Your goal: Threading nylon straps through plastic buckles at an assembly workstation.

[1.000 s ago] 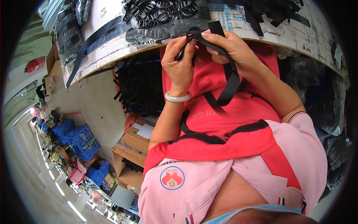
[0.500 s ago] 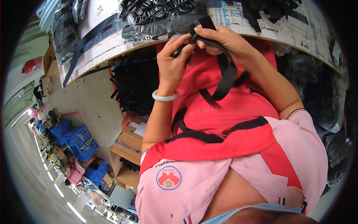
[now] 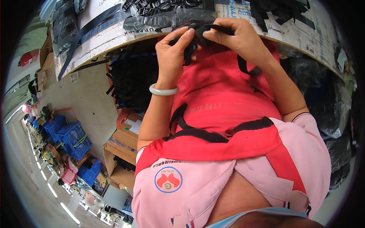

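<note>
At the table's front edge, my left hand (image 3: 170, 53) pinches a small black plastic piece that looks like a buckle (image 3: 189, 53); its exact shape is partly hidden by the fingers. Close beside it, my right hand (image 3: 243, 40) is closed on a black webbing strap (image 3: 222, 29), thumb against the strap. The strap runs across to the piece in the left hand, and a loop of it hangs below the right wrist. Whether the strap passes through the buckle, I cannot tell.
On the table (image 3: 104, 43) lie a clear bag of black buckles (image 3: 152, 23), a long black strap (image 3: 85, 32) and a heap of cut black straps (image 3: 279, 13). Cardboard boxes (image 3: 123, 142) and blue crates (image 3: 75, 140) stand at the left. Plastic-wrapped goods (image 3: 323, 95) are at the right.
My right hand has moved slightly up and to the right, drawing the strap sideways. The long loop that hung in front of the apron is now shorter. Both hands keep hold.
</note>
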`<action>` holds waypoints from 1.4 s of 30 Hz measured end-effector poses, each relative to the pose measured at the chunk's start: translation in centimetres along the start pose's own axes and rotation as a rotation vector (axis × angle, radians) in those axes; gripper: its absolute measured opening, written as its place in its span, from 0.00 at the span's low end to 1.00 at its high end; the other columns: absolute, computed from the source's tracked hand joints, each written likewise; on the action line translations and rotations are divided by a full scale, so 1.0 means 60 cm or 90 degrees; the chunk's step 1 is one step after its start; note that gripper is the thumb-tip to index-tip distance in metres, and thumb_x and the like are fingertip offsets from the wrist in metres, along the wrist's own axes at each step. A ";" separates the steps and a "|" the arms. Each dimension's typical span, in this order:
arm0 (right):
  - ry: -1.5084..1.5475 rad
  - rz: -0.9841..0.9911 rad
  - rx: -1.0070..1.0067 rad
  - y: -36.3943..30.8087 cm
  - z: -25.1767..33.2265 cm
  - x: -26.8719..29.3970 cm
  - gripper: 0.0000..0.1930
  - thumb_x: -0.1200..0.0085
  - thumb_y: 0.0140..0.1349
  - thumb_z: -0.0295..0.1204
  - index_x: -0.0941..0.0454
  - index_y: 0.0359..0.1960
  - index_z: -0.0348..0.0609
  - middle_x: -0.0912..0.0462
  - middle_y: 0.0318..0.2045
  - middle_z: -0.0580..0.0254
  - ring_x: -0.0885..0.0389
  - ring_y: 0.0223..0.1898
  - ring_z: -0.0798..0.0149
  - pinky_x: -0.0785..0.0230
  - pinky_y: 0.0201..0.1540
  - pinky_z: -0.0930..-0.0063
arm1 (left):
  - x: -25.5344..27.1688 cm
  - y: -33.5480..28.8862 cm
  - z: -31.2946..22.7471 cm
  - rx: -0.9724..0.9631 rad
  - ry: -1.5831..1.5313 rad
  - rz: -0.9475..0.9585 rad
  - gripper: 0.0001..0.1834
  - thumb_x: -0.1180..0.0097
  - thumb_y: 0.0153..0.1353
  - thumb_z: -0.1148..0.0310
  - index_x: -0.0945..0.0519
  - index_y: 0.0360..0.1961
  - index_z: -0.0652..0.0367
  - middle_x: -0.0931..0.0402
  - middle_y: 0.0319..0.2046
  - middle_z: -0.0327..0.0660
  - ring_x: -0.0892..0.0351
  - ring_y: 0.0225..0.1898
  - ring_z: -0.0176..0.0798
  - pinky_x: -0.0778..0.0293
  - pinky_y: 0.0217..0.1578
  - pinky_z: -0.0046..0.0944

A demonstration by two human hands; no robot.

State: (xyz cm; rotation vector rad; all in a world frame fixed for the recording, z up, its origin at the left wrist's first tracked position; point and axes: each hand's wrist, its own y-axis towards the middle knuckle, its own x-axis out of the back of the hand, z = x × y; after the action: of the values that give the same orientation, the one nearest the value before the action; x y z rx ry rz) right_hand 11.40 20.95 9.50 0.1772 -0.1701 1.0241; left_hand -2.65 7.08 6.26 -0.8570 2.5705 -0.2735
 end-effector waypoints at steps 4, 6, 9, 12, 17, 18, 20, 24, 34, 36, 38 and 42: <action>0.082 0.129 -0.188 -0.002 -0.027 0.000 0.12 0.39 0.60 0.35 0.18 0.32 0.36 0.21 0.25 0.74 0.29 0.27 0.82 0.36 0.31 0.85 | -0.003 -0.011 0.007 -0.058 0.076 0.005 0.11 0.38 0.60 0.71 0.18 0.40 0.68 0.19 0.25 0.40 0.23 0.21 0.26 0.32 0.19 0.23; 0.087 0.060 -0.196 -0.005 -0.040 -0.012 0.13 0.39 0.61 0.36 0.18 0.34 0.36 0.20 0.26 0.73 0.29 0.28 0.82 0.36 0.31 0.85 | -0.002 -0.012 0.017 -0.069 0.084 0.003 0.10 0.37 0.59 0.72 0.17 0.40 0.67 0.19 0.26 0.37 0.24 0.23 0.23 0.33 0.21 0.21; 0.123 0.003 -0.201 -0.003 -0.056 -0.034 0.14 0.41 0.62 0.38 0.20 0.30 0.38 0.22 0.24 0.74 0.32 0.23 0.83 0.41 0.24 0.86 | 0.003 -0.012 0.024 -0.129 0.118 0.012 0.11 0.38 0.60 0.73 0.18 0.43 0.68 0.19 0.27 0.40 0.23 0.23 0.27 0.29 0.21 0.25; 0.337 0.126 -0.350 -0.001 -0.058 -0.017 0.14 0.44 0.64 0.40 0.25 0.27 0.43 0.27 0.21 0.75 0.40 0.16 0.84 0.51 0.18 0.85 | 0.016 -0.015 0.024 -0.132 0.123 0.001 0.11 0.39 0.61 0.73 0.17 0.43 0.67 0.19 0.28 0.38 0.24 0.24 0.26 0.29 0.22 0.24; 0.403 0.268 -0.368 0.006 -0.072 -0.041 0.12 0.43 0.63 0.40 0.26 0.28 0.47 0.32 0.19 0.77 0.46 0.15 0.83 0.57 0.18 0.85 | 0.047 -0.054 -0.001 -0.053 0.122 0.054 0.07 0.39 0.59 0.76 0.17 0.38 0.67 0.21 0.31 0.34 0.25 0.34 0.25 0.30 0.36 0.24; 0.368 0.247 -0.353 0.011 -0.073 -0.050 0.12 0.42 0.62 0.39 0.26 0.28 0.47 0.32 0.19 0.77 0.45 0.15 0.83 0.56 0.18 0.85 | 0.061 -0.065 -0.012 -0.031 0.144 0.067 0.07 0.40 0.59 0.77 0.17 0.38 0.68 0.21 0.31 0.34 0.25 0.35 0.26 0.31 0.37 0.25; 0.262 0.114 -0.311 0.022 -0.083 -0.065 0.12 0.43 0.63 0.40 0.23 0.33 0.44 0.31 0.20 0.77 0.40 0.18 0.82 0.51 0.20 0.85 | 0.108 -0.104 -0.051 0.029 0.220 0.081 0.06 0.42 0.58 0.77 0.18 0.35 0.69 0.22 0.31 0.36 0.26 0.37 0.27 0.31 0.40 0.27; 0.209 0.169 -0.272 0.020 -0.093 -0.071 0.14 0.45 0.65 0.40 0.22 0.36 0.41 0.30 0.21 0.75 0.37 0.21 0.82 0.45 0.24 0.85 | 0.226 -0.181 -0.076 -0.004 0.356 -0.237 0.13 0.42 0.62 0.73 0.19 0.48 0.62 0.23 0.32 0.36 0.23 0.27 0.26 0.31 0.20 0.24; 0.057 0.290 -0.025 0.001 -0.054 -0.149 0.10 0.45 0.62 0.26 0.23 0.43 0.35 0.20 0.33 0.65 0.26 0.37 0.76 0.32 0.44 0.78 | 0.170 -0.114 0.040 0.024 0.251 -0.044 0.14 0.40 0.61 0.73 0.18 0.48 0.63 0.22 0.29 0.30 0.29 0.28 0.21 0.31 0.29 0.22; 0.052 0.274 -0.004 -0.002 -0.075 -0.150 0.13 0.46 0.61 0.28 0.23 0.45 0.35 0.17 0.34 0.53 0.19 0.36 0.62 0.29 0.41 0.71 | 0.167 -0.100 0.048 0.042 0.245 -0.034 0.16 0.40 0.61 0.72 0.20 0.51 0.61 0.23 0.27 0.31 0.28 0.26 0.22 0.30 0.27 0.23; 0.009 0.219 -0.052 -0.006 -0.095 -0.139 0.13 0.45 0.61 0.29 0.23 0.45 0.35 0.18 0.33 0.54 0.21 0.34 0.64 0.30 0.41 0.72 | 0.159 -0.093 0.046 0.069 0.222 -0.020 0.18 0.41 0.61 0.73 0.21 0.53 0.60 0.23 0.26 0.32 0.27 0.26 0.22 0.30 0.26 0.24; 0.008 0.268 -0.064 -0.016 -0.076 -0.136 0.14 0.43 0.61 0.28 0.23 0.47 0.37 0.19 0.31 0.57 0.25 0.30 0.68 0.30 0.39 0.75 | 0.126 -0.097 0.060 0.111 0.206 0.071 0.27 0.43 0.60 0.78 0.30 0.62 0.57 0.22 0.29 0.34 0.26 0.24 0.24 0.29 0.23 0.25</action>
State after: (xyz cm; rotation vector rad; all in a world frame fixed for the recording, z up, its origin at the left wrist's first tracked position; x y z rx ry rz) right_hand 8.33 14.75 3.19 0.0426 -0.2534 1.4313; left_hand -3.46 -2.30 2.40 -0.6462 2.8241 -0.6388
